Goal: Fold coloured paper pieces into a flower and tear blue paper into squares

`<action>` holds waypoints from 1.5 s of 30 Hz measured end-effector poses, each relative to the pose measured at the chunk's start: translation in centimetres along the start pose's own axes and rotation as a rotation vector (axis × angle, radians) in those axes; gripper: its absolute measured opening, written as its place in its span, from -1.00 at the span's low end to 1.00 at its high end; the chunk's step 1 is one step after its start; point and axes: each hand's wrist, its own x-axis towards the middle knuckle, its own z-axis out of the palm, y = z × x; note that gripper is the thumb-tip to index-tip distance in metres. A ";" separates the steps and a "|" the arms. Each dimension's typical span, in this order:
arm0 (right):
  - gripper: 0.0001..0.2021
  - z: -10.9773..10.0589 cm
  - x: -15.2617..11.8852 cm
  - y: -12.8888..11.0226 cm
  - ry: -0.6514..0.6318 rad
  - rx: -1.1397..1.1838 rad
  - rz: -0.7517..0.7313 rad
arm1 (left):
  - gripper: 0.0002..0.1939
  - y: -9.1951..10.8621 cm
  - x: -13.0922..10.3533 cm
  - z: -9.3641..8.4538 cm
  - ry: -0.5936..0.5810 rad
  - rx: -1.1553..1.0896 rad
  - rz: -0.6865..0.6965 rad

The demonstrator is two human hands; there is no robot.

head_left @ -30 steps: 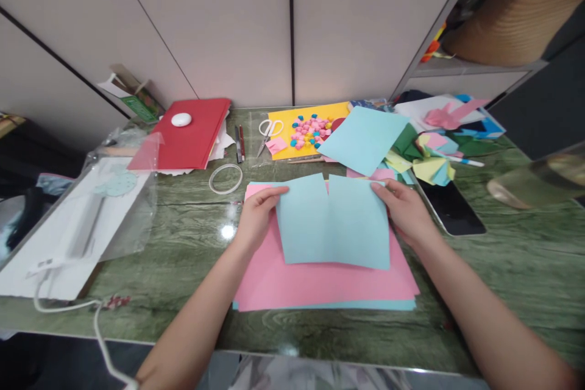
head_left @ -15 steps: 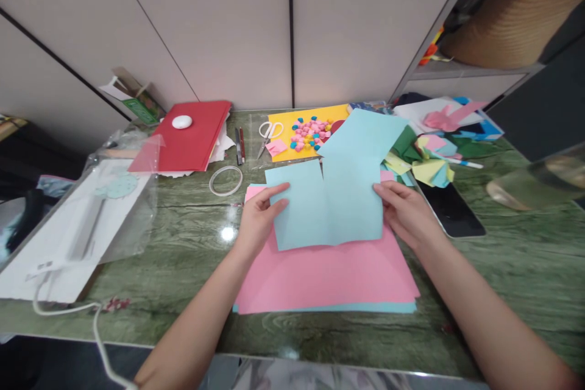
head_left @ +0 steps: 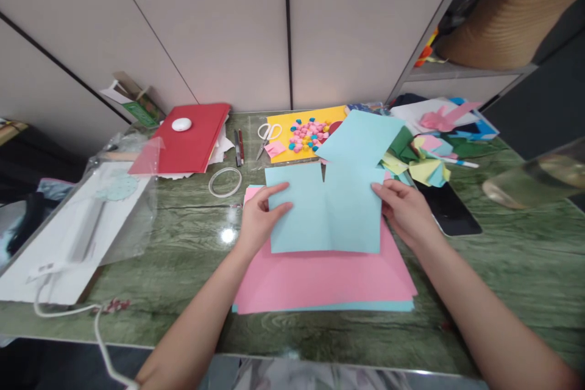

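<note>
A light blue sheet (head_left: 326,213) with a crease down its middle and a short slit at its top edge lies over a stack of pink paper (head_left: 320,283). My left hand (head_left: 261,216) pinches its left edge between thumb and fingers. At the right edge, my right hand (head_left: 406,207) grips the same sheet. Another blue piece (head_left: 368,137) extends up behind the sheet's right half; whether the two are joined is unclear. White-handled scissors (head_left: 266,139) rest beside a yellow sheet (head_left: 283,122) that bears small pink, blue and yellow paper balls.
A red folder (head_left: 187,146) carries a white oval case (head_left: 181,124). Nearby are a tape roll (head_left: 225,183), pens (head_left: 240,147), a plastic bag (head_left: 132,213), folded coloured papers (head_left: 427,158), a black phone (head_left: 450,210) and a clear glass container (head_left: 530,186).
The blue sheet has straightened, its lower edge now more level. The slit at its top has opened slightly wider. Both hands keep hold of it.
</note>
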 end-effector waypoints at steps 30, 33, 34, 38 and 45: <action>-0.65 0.3 -0.3 -0.8 -0.170 -0.005 0.086 | -0.45 1.1 0.0 -0.3 0.012 0.115 0.033; -0.79 0.2 -0.2 -0.7 -0.096 -0.031 0.063 | -0.57 1.3 -0.1 -0.3 0.019 0.145 0.068; -0.79 0.2 -0.1 -0.7 -0.075 -0.051 0.045 | -0.62 1.3 -0.2 -0.3 0.020 0.153 0.072; -0.78 0.1 -0.2 -0.6 -0.028 -0.120 -0.032 | -0.70 1.3 -0.3 -0.3 0.025 0.155 0.078; -0.78 0.0 0.0 -0.3 -0.016 -0.129 -0.058 | -0.64 1.4 -0.1 -0.3 0.062 0.085 0.028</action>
